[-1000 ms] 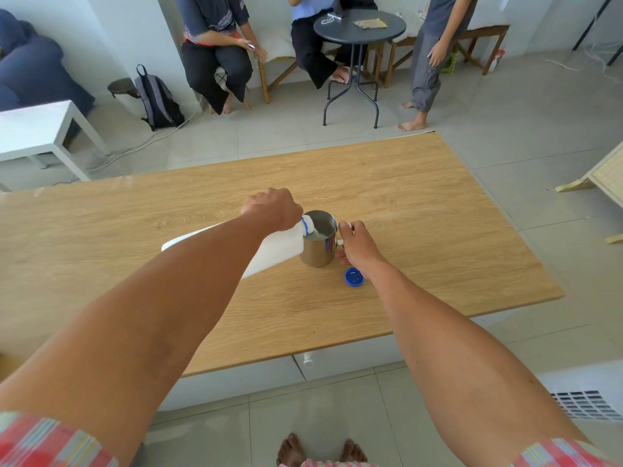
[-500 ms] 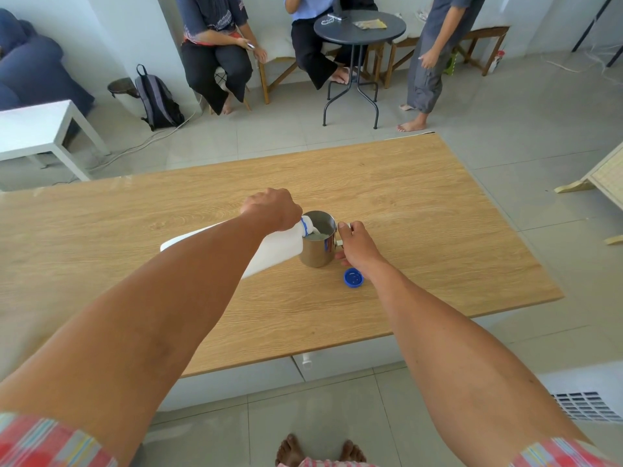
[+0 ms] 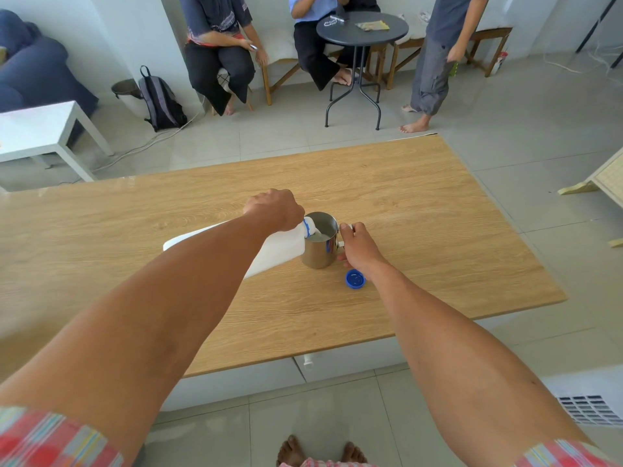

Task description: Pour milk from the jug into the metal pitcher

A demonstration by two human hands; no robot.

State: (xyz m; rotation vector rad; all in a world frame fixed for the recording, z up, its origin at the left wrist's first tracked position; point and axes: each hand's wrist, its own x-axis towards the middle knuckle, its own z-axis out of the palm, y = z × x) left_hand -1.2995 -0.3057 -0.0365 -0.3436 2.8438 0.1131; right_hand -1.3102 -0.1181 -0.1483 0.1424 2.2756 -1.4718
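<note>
A white plastic milk jug (image 3: 279, 249) lies tipped almost flat, its blue-ringed mouth over the rim of the metal pitcher (image 3: 318, 252). My left hand (image 3: 274, 208) grips the jug near its neck from above. Milk shows inside the pitcher, which stands upright on the wooden table (image 3: 421, 230). My right hand (image 3: 357, 246) is closed on the pitcher's handle at its right side. The jug's blue cap (image 3: 355, 278) lies on the table just in front of my right hand.
Beyond the table's far edge stand a round black table (image 3: 362, 28), two seated people and one standing person. A white side table (image 3: 37, 129) and a backpack (image 3: 161, 99) are at the far left. My bare feet show below the near edge.
</note>
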